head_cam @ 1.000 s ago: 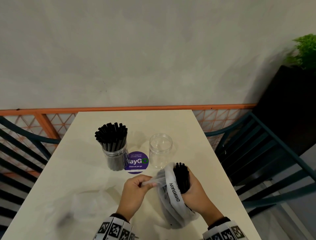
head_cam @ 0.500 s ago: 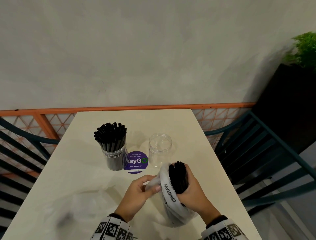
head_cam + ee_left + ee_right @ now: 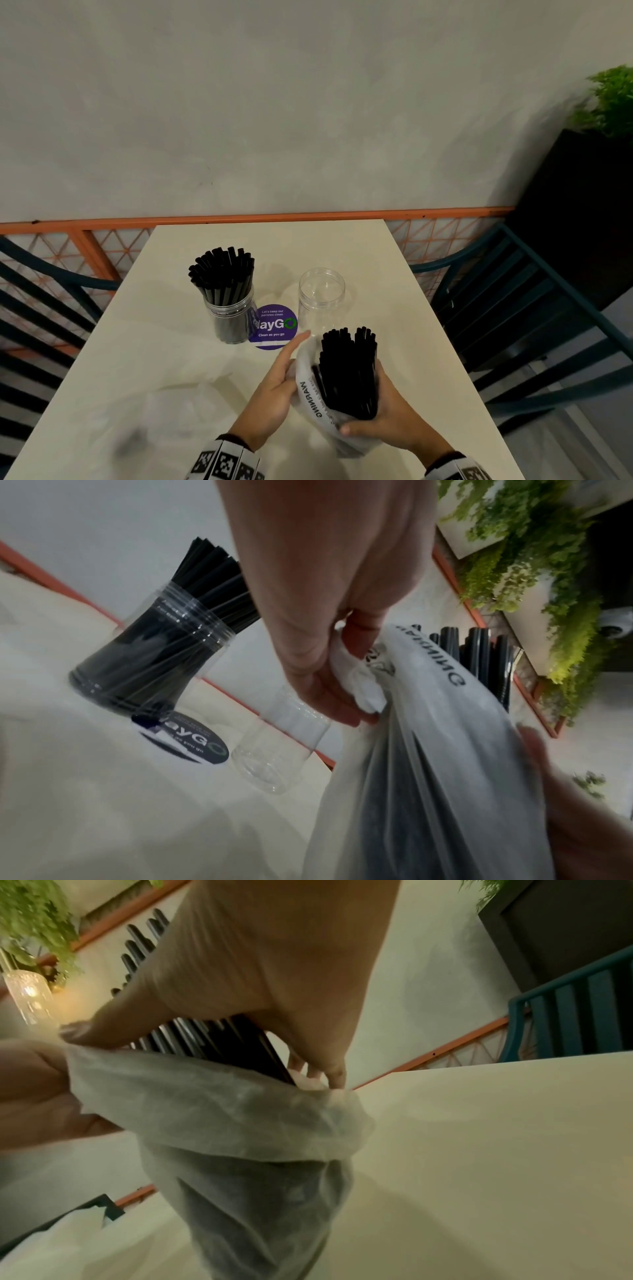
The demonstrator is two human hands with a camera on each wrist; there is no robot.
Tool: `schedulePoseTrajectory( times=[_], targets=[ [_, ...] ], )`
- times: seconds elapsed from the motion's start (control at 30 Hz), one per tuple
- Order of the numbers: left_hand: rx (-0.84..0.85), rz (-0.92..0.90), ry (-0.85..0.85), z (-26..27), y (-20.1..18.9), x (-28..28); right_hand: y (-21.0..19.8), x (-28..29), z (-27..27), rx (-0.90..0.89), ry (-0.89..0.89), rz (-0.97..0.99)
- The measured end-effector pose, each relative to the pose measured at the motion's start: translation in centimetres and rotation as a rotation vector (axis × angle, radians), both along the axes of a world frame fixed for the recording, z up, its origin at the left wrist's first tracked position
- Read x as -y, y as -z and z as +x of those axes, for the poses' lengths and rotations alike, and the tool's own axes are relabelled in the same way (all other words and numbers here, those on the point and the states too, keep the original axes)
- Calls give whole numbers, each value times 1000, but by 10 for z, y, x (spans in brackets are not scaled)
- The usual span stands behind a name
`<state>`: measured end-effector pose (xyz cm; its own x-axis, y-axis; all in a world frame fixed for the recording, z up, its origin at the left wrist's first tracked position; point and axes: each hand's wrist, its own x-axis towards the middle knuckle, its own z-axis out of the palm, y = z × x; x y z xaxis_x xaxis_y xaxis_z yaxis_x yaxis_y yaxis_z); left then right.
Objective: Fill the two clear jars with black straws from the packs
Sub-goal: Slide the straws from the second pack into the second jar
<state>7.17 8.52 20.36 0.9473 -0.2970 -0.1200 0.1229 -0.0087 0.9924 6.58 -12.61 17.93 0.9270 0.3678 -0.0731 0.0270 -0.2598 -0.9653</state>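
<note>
A clear jar (image 3: 227, 308) packed with black straws stands left of the empty clear jar (image 3: 321, 298). Just in front of the empty jar, my right hand (image 3: 368, 407) grips a bundle of black straws (image 3: 349, 370) that sticks up out of a translucent white pack (image 3: 310, 394). My left hand (image 3: 294, 356) pinches the pack's bunched edge (image 3: 356, 685) on the bundle's left side. In the right wrist view my thumb and fingers wrap the straws (image 3: 212, 1039) above the pack's rolled-down rim (image 3: 240, 1123). The bundle's lower part is hidden inside the pack.
A round purple sticker (image 3: 272, 327) lies between the jars. A crumpled clear wrapper (image 3: 164, 411) lies on the table (image 3: 394, 274) at the near left. Teal chairs (image 3: 513, 308) flank the table, an orange rail (image 3: 274, 216) runs behind it, and a black planter (image 3: 582, 205) stands at the right.
The pack has slid down the bundle under my left hand, so more of the straws show. The bundle now stands more upright and closer to the empty jar.
</note>
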Motion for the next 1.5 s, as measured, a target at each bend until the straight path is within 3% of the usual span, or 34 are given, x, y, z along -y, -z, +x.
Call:
schedulePoseTrajectory(
  times=[0.17, 0.3, 0.4, 0.5, 0.67, 0.87, 1.0, 1.2, 1.37, 1.5],
  targets=[
    [72, 43, 58, -5, 4, -6, 14, 13, 0, -35, -155, -162],
    [77, -2, 29, -8, 9, -10, 19, 23, 3, -18, -192, -442],
    [92, 49, -5, -9, 8, -15, 24, 25, 2, -67, -196, -520],
    [158, 153, -45, -10, 8, -16, 27, 27, 0, -151, -140, -476],
    [425, 372, -260, -11, 5, -15, 30, 30, 0, -161, -43, -350],
    [523, 397, -435, -10, -3, -9, 18, 30, 0, -178, 117, -92],
    [663, 435, -401, -16, -4, -2, 22, 26, 2, -145, 237, 5],
    [820, 453, -227, -26, 5, 9, 27, 19, 6, -112, 481, -71],
    [909, 502, -234, -21, 12, 14, 10, 11, 0, -15, 434, -31],
    [956, 589, -252, -20, 14, 17, 4, 10, -2, -158, 247, 172]
  ],
)
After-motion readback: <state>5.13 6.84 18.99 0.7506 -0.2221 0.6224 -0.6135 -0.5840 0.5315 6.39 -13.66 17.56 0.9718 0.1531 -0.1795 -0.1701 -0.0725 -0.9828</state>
